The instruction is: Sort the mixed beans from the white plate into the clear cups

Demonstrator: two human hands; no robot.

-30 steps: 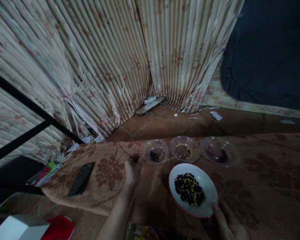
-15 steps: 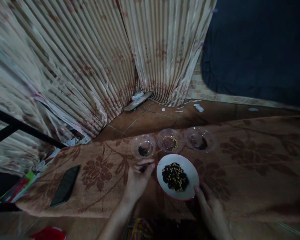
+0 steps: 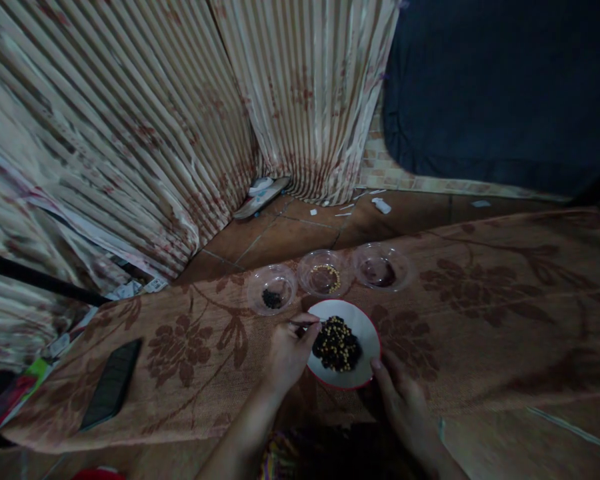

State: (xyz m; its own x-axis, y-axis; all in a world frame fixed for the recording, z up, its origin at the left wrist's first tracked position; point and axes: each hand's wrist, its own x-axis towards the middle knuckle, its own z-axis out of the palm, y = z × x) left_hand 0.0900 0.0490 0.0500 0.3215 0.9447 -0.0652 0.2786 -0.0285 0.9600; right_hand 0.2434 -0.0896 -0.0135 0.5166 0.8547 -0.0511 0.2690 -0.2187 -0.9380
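A white bowl with a red rim (image 3: 367, 333) holds a mix of dark and yellow grains (image 3: 337, 345). My right hand (image 3: 405, 393) grips its lower right edge, thumb on the rim. At the bowl's left edge is my left hand (image 3: 295, 350), its thumb and fingers pinched together over the grains; what is in the pinch, if anything, is too small to make out. Behind the bowl stand three clear plastic bowls in a row: the left one (image 3: 260, 283) has dark grains, the middle one (image 3: 313, 263) yellow grains, the right one (image 3: 397, 263) something dark reddish.
A brown flowered cloth (image 3: 480, 333) covers the long surface. A dark phone (image 3: 111, 383) lies on it at the left. Striped curtains (image 3: 180, 120) hang behind, with scraps of white litter (image 3: 380, 205) on the tiled floor. A black metal bar (image 3: 45, 280) crosses the left side.
My left hand has moved right, from beside the bowl to its left rim, and its fingers have come together over the grains. My right hand still holds the bowl. The view has shifted slightly.
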